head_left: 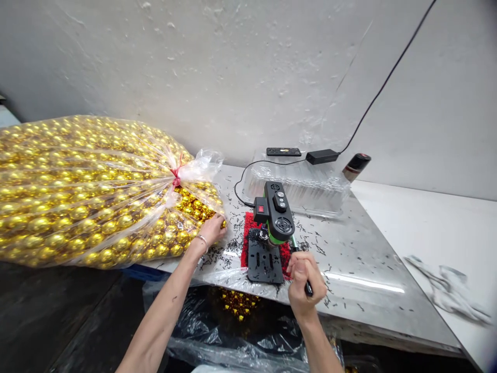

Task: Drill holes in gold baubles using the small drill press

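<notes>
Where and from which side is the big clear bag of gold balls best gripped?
Probably at the gathered neck of the clear plastic bag of shiny gold balls, by its red tie, coming from the right. There the film bunches narrow; elsewhere the bag bulges wide. The left hand touches its lower right end.

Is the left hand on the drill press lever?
No, the left hand reaches into the bag of gold balls; the right hand grips the lever.

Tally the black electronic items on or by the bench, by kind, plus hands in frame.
Mini drill press: 1
Power adapter: 1
Flat black remote-like unit: 1
Hands: 2, left hand at the bag of gold balls, right hand on the press lever
Total: 5
</notes>
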`<move>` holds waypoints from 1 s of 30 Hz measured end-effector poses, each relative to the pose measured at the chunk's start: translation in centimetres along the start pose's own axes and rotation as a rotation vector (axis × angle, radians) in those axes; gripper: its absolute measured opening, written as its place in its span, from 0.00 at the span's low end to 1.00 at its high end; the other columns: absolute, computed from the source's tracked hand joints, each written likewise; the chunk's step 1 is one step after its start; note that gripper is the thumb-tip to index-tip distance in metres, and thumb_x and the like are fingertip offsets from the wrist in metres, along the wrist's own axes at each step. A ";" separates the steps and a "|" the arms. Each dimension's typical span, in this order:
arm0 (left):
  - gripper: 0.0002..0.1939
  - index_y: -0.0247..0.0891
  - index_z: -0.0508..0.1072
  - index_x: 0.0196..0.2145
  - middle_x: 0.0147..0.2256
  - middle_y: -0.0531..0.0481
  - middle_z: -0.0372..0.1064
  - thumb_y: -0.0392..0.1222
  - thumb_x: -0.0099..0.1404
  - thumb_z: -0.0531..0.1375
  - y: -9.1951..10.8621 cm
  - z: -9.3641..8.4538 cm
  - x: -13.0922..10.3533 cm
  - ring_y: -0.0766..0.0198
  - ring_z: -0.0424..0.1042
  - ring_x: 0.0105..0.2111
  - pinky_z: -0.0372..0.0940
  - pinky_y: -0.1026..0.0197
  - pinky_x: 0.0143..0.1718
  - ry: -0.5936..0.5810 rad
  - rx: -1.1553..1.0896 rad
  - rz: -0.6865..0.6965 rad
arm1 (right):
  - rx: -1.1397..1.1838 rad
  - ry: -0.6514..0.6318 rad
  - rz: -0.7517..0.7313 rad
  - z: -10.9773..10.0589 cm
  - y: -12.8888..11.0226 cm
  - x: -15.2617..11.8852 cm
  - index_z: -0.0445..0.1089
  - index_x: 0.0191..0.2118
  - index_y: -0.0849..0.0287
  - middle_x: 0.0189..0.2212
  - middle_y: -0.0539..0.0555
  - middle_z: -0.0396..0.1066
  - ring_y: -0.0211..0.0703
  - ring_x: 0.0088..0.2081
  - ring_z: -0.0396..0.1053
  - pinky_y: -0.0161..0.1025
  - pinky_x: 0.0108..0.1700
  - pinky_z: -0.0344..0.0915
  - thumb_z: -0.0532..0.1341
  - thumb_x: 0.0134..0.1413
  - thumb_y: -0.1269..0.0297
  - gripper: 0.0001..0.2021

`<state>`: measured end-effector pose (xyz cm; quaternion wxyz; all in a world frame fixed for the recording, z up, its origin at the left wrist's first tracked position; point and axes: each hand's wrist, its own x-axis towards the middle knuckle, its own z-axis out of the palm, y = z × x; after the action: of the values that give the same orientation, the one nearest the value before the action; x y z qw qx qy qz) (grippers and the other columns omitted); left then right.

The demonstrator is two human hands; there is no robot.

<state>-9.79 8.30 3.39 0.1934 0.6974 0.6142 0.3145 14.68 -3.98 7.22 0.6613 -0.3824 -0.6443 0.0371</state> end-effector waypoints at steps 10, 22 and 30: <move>0.22 0.38 0.73 0.42 0.36 0.49 0.74 0.49 0.52 0.69 3.2 -1.6 -8.4 0.64 0.75 0.32 0.71 0.62 0.35 0.068 -1.221 -0.449 | -0.001 0.026 -0.006 0.2 0.6 -0.6 0.59 0.23 0.57 0.22 0.49 0.62 0.37 0.26 0.62 0.36 0.27 0.59 0.52 0.60 0.77 0.15; 0.25 0.35 0.77 0.46 0.29 0.51 0.74 0.54 0.55 0.66 6.6 8.4 -8.9 0.64 0.69 0.27 0.64 0.62 0.31 -0.087 -0.739 -0.293 | -0.030 -0.029 -0.002 0.0 -0.2 -0.1 0.58 0.25 0.57 0.24 0.49 0.61 0.36 0.28 0.62 0.35 0.28 0.58 0.51 0.61 0.77 0.14; 0.17 0.37 0.74 0.50 0.43 0.43 0.76 0.45 0.65 0.61 6.7 8.8 -9.2 0.56 0.75 0.39 0.68 0.56 0.43 -0.024 -0.201 0.064 | -0.024 -0.033 0.000 0.0 -0.1 -0.3 0.59 0.25 0.57 0.24 0.49 0.61 0.36 0.27 0.62 0.36 0.29 0.59 0.51 0.61 0.77 0.13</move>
<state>0.66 -0.82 -0.45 0.2597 0.6974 0.5546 0.3722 14.60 -4.22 7.08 0.6461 -0.3894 -0.6555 0.0356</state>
